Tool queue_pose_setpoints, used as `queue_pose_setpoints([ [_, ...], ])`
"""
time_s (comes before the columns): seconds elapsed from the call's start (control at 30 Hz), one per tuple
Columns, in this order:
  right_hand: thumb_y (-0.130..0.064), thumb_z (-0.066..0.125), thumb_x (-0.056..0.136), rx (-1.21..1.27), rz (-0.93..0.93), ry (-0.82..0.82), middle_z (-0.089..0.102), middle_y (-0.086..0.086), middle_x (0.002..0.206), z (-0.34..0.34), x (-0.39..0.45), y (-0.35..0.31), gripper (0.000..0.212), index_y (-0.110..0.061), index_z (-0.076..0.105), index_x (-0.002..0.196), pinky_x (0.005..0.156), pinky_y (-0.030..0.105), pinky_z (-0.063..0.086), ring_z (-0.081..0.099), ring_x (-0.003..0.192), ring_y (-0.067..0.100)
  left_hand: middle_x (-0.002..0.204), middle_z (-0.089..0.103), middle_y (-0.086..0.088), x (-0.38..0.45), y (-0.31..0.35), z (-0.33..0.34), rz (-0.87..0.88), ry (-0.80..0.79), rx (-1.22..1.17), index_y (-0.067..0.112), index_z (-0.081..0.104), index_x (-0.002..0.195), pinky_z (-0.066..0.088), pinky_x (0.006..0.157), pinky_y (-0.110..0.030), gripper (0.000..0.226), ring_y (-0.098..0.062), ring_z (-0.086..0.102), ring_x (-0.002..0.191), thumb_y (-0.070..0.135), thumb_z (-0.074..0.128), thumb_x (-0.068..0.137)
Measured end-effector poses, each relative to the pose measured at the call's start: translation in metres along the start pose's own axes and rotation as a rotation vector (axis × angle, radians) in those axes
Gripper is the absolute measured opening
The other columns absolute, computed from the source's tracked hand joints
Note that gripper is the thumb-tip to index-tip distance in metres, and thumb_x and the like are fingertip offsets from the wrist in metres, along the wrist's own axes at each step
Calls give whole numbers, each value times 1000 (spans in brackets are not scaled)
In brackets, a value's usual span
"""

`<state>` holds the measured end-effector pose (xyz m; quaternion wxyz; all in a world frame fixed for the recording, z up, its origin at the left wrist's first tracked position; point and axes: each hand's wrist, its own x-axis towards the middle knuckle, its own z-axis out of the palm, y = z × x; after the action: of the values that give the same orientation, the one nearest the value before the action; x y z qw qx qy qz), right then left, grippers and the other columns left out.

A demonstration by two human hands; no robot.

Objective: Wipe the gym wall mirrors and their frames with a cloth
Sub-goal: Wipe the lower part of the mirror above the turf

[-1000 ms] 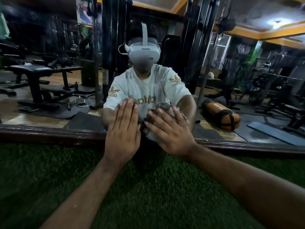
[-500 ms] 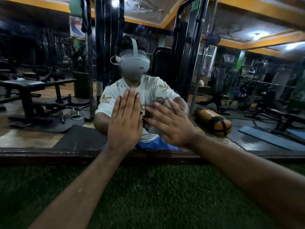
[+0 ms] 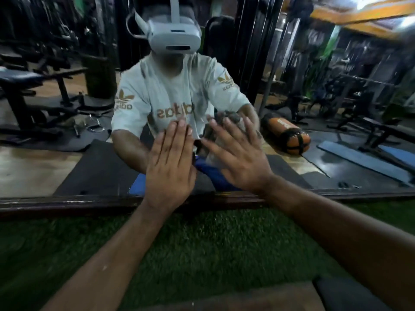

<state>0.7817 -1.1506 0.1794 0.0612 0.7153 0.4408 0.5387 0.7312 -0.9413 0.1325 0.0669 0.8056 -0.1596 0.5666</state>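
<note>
Mirror (image 3: 67, 131) glass is taking both palms: the right hand (image 3: 240, 160), fingers spread straight, is pressing the cloth (image 3: 233, 118) flat for wiping, while the left hand (image 3: 170, 167), fingers straight and together, is bracing just beside it above the frame (image 3: 67, 204).

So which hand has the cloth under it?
The right hand, fingers spread, presses the cloth against the mirror; the left hand lies bare.
</note>
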Motion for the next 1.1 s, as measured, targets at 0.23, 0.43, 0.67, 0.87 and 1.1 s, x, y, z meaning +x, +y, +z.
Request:
queue_pose_setpoints([
  [0.23, -18, 58, 99, -33, 11, 44, 46, 11, 159, 28, -33, -41, 51, -13, 55, 150, 123, 61, 24, 37, 153, 28, 162, 24, -26, -1, -13, 11, 74, 15, 59, -8, 29, 154, 18, 125, -53, 60, -37, 18, 154, 10, 46, 99],
  [0.43, -19, 54, 99, 33, 29, 178, 47, 12, 158, 42, -35, -41, 52, -10, 54, 150, 121, 62, 29, 39, 151, 30, 163, 22, -25, -3, -12, 11, 94, 36, 101, -7, 28, 154, 13, 126, -50, 55, -36, 17, 154, 11, 44, 105],
  [0.67, -21, 50, 100, 88, 105, 163, 41, 11, 163, 30, -25, -33, 54, -10, 50, 153, 125, 61, 21, 34, 154, 31, 166, 18, -23, -5, -9, -5, 47, -83, 145, -5, 23, 156, 12, 127, -51, 67, -33, 11, 156, 3, 43, 93],
  [0.87, -22, 47, 101, 57, -126, 84, 40, 12, 163, 46, -40, -42, 55, -9, 49, 153, 127, 59, 17, 33, 154, 30, 165, 11, -29, -42, -7, 0, -221, -30, 265, -7, 20, 156, 14, 125, -56, 70, -40, 7, 155, 35, 45, 108],
  [1.1, -25, 58, 98, -10, -257, 120, 43, 15, 161, 35, -2, -17, 55, -10, 54, 150, 124, 63, 20, 37, 152, 34, 168, 8, -21, -47, -18, -9, -181, -72, 144, -2, 19, 159, 15, 125, -56, 65, -32, 5, 157, 25, 46, 105],
])
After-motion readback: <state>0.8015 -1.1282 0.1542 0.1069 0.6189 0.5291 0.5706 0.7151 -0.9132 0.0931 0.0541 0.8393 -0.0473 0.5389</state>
